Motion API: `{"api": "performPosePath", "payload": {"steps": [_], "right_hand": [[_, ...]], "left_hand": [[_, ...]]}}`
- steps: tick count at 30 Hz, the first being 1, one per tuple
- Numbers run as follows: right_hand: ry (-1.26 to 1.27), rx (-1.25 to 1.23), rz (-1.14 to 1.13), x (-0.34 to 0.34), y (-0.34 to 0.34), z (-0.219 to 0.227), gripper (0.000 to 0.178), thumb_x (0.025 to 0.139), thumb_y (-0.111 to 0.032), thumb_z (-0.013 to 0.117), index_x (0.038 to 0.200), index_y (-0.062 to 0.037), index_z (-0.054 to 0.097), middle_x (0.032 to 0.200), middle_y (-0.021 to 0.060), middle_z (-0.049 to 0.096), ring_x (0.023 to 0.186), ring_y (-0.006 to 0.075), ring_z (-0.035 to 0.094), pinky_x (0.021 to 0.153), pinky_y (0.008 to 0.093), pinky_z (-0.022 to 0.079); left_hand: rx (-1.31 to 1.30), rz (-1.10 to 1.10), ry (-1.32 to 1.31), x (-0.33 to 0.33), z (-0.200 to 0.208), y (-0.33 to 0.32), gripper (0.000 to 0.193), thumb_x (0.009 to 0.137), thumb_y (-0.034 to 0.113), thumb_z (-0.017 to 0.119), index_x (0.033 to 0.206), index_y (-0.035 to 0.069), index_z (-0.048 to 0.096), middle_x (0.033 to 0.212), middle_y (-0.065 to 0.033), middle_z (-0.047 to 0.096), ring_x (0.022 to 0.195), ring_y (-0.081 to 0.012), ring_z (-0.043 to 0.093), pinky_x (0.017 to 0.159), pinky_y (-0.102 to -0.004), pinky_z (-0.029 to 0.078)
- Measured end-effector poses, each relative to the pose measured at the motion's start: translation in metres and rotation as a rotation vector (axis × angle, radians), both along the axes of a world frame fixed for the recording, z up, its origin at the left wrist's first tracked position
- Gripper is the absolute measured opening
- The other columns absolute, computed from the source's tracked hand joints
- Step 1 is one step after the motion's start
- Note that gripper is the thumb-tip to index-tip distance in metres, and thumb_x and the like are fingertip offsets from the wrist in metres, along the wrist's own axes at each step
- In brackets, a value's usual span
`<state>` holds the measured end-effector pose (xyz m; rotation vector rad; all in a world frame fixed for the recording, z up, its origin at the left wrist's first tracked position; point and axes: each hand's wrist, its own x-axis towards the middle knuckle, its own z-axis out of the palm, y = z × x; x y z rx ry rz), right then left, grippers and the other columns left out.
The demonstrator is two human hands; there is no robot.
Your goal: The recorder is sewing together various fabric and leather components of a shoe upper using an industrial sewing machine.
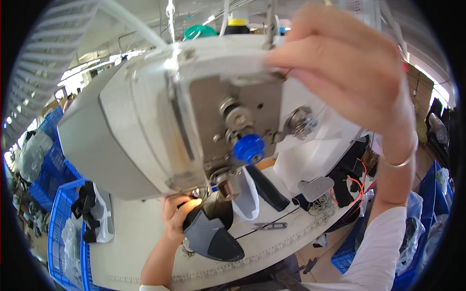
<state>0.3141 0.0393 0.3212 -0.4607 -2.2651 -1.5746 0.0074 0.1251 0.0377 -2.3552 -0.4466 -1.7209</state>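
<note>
A light grey sewing machine (126, 131) fills the middle, with a metal plate and a blue knob (249, 148) on its head. My left hand (175, 213) is closed on a dark grey and black shoe upper (213, 240) below the machine head; some fingertips are hidden behind the upper and the head. My right hand (344, 68) is raised at the machine's top right, thumb and fingers pinched together. A short dark line shows under those fingers, perhaps thread, but blur hides what they hold.
Thread snips (270, 226) lie on the white table (141, 242), near a thread tangle (323, 211) and a grey pad (315, 188). Black-and-white pieces (99, 213) sit at the left by a blue crate (58, 233). Blue bins with plastic bags (412, 233) stand right.
</note>
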Motion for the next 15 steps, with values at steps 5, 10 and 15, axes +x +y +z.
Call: {"api": "performPosePath", "payload": {"steps": [5, 10, 15], "right_hand": [[0.161, 0.006, -0.243, 0.058, -0.016, 0.004, 0.020, 0.084, -0.014, 0.066, 0.100, -0.0036, 0.070, 0.092, 0.0126, 0.067, 0.069, 0.0200, 0.060, 0.056, 0.0291, 0.044], [0.316, 0.024, -0.356, 0.116, -0.014, 0.004, 0.018, 0.085, -0.015, 0.063, 0.095, -0.0012, 0.069, 0.087, 0.0142, 0.066, 0.067, 0.0229, 0.059, 0.056, 0.0328, 0.045], [0.404, 0.085, -0.369, 0.137, -0.009, 0.003, 0.018, 0.087, -0.015, 0.061, 0.089, 0.0011, 0.069, 0.081, 0.0159, 0.065, 0.064, 0.0259, 0.059, 0.057, 0.0365, 0.045]], "left_hand": [[0.047, 0.000, -0.019, 0.002, -0.003, 0.004, 0.033, 0.063, 0.014, 0.075, 0.096, 0.007, 0.072, 0.096, -0.0081, 0.061, 0.088, -0.0282, 0.061, 0.075, -0.0392, 0.047], [0.054, -0.013, -0.032, 0.002, -0.005, 0.007, 0.031, 0.065, 0.016, 0.076, 0.095, 0.007, 0.072, 0.095, -0.0077, 0.060, 0.087, -0.0281, 0.061, 0.075, -0.0391, 0.046], [0.035, -0.030, -0.034, 0.003, -0.004, 0.007, 0.031, 0.068, 0.016, 0.077, 0.097, 0.007, 0.072, 0.096, -0.0073, 0.060, 0.088, -0.0273, 0.061, 0.075, -0.0374, 0.047]]}}
